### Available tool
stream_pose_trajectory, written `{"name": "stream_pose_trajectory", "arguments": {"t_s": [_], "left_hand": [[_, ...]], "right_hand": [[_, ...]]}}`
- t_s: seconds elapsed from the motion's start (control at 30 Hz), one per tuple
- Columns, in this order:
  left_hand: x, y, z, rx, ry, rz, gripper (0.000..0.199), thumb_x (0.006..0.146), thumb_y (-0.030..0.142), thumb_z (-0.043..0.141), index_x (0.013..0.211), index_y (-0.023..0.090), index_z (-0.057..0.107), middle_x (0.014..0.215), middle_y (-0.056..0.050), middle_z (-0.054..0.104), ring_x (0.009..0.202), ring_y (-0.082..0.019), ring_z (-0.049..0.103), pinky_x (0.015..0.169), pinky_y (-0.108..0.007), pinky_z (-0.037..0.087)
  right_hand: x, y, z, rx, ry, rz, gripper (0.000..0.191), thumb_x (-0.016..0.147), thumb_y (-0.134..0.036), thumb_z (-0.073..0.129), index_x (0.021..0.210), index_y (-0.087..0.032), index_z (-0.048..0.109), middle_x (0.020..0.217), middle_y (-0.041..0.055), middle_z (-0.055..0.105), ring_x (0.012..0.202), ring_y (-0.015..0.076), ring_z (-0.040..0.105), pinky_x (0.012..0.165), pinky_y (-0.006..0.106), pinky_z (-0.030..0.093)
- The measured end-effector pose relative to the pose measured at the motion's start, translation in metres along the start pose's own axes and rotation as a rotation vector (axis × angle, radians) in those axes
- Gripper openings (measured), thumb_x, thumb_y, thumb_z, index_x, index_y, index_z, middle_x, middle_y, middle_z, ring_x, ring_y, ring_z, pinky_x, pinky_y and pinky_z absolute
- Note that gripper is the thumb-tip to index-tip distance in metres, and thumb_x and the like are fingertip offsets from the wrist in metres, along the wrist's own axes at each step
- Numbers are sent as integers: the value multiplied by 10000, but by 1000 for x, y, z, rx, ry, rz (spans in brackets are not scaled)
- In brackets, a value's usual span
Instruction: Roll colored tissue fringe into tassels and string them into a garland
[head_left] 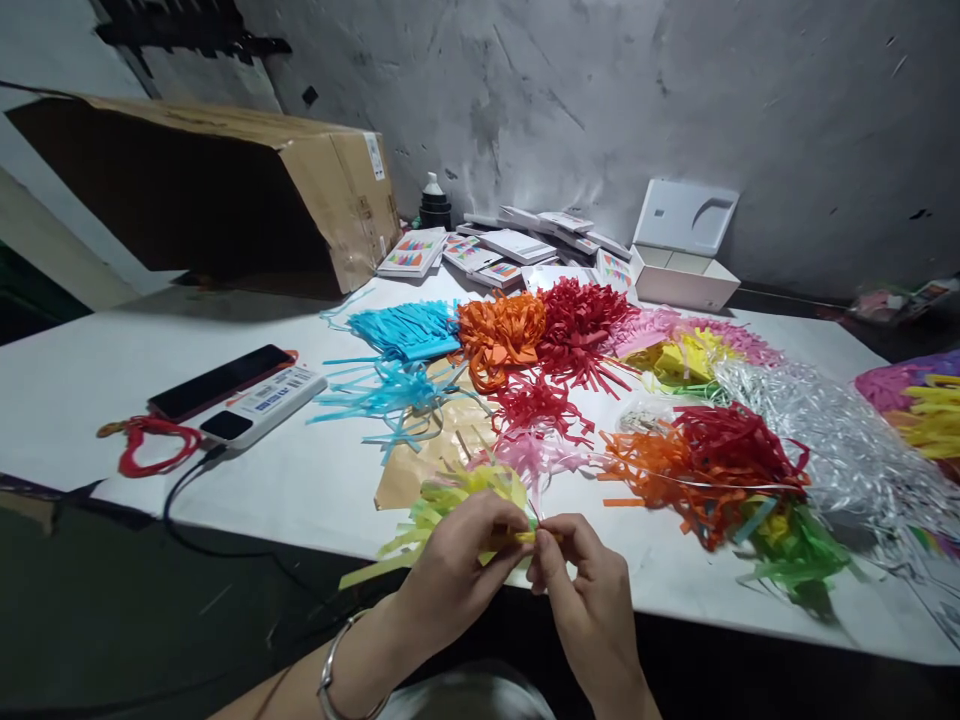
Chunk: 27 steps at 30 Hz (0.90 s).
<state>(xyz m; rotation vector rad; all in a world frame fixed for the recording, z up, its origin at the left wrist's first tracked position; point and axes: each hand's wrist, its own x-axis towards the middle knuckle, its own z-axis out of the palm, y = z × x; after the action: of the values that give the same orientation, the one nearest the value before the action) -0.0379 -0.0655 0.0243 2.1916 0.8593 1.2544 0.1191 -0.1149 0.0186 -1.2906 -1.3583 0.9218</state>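
Observation:
My left hand (pixel 454 575) and my right hand (pixel 585 600) meet at the table's near edge, both pinching a thin yellow paper strip (pixel 525 537). The left hand also rests against a loose bunch of yellow-green paper strips (pixel 442 500) that fans out to the left. A metal bangle (pixel 330 665) sits on my left wrist. Just beyond the hands lie pink strips (pixel 536 452) and a brown paper sheet (pixel 435 450).
The white table (pixel 300 480) carries piles of cut strips: blue (pixel 405 335), orange (pixel 501 335), red (pixel 581 320), silver (pixel 825 420). A phone (pixel 221 382), power bank (pixel 262 405) and red cord (pixel 154 440) lie left. A cardboard box (pixel 225 190), small packets (pixel 517 245) and a white box (pixel 679 250) stand behind.

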Motion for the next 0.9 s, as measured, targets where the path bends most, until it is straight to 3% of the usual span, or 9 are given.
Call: {"name": "stream_pose_trajectory", "arguments": {"t_s": [0.1, 0.2, 0.3, 0.37, 0.5, 0.57, 0.67, 0.8, 0.9], "left_hand": [[-1, -1, 8, -11, -69, 37, 126, 931, 86, 546, 870, 193, 574, 809, -35, 656, 762, -159, 610, 686, -252, 491], [1, -4, 20, -10, -237, 56, 178, 919, 67, 529, 819, 185, 616, 800, -51, 673, 769, -171, 616, 669, -254, 477], [13, -10, 28, -36, -481, 26, 120, 905, 122, 593, 890, 196, 686, 885, -69, 709, 833, -192, 646, 714, -268, 505], [30, -19, 30, -55, -520, 0, 146, 939, 171, 567, 982, 202, 703, 1029, -91, 713, 937, -200, 661, 809, -283, 520], [71, -48, 32, 230, -303, -194, 220, 948, 141, 481, 979, 169, 697, 1073, -120, 700, 999, -218, 652, 880, -327, 509], [85, -65, 35, 397, -277, -283, 123, 854, 127, 589, 871, 160, 707, 949, -119, 711, 930, -254, 658, 832, -354, 513], [92, -79, 37, 457, -256, -331, 100, 744, 99, 662, 686, 178, 679, 717, -69, 678, 773, -253, 655, 735, -341, 503], [90, -70, 24, 467, -55, -329, 169, 864, 147, 546, 922, 174, 703, 924, -101, 711, 868, -248, 652, 772, -349, 501], [86, -45, 9, 278, 191, -134, 200, 904, 141, 521, 1013, 179, 684, 1003, -96, 701, 933, -219, 650, 784, -318, 516]], "right_hand": [[5, 8, 1, 3, 152, -114, 192, 968, -337, 547, 858, -203, 629, 793, 9, 610, 748, 146, 600, 658, 236, 484], [16, 18, -13, 214, 446, -167, 180, 973, -349, 557, 863, -210, 590, 860, 15, 589, 845, 159, 599, 756, 286, 493], [26, 24, -41, 562, 673, -156, 189, 983, -357, 561, 856, -227, 515, 648, -73, 448, 533, 91, 461, 552, 227, 430], [27, 26, -59, 679, 709, -145, 179, 976, -352, 586, 871, -231, 506, 575, -113, 327, 419, 60, 275, 435, 185, 291], [20, 33, -82, 729, 773, -129, 165, 958, -328, 626, 872, -211, 549, 560, -105, 341, 421, 51, 254, 410, 186, 220], [16, 38, -93, 742, 824, -138, 147, 953, -298, 630, 863, -204, 561, 554, -99, 356, 426, 54, 267, 410, 190, 224], [12, 42, -115, 706, 909, -203, 149, 943, -245, 623, 817, -196, 560, 537, -97, 352, 424, 58, 269, 414, 199, 235], [11, 43, -132, 606, 987, -250, 183, 904, -250, 667, 774, -197, 549, 522, -100, 357, 429, 64, 280, 418, 200, 252], [12, 48, -120, 558, 964, -192, 180, 889, -324, 704, 845, -209, 572, 527, -101, 396, 444, 68, 313, 416, 179, 260]]}}
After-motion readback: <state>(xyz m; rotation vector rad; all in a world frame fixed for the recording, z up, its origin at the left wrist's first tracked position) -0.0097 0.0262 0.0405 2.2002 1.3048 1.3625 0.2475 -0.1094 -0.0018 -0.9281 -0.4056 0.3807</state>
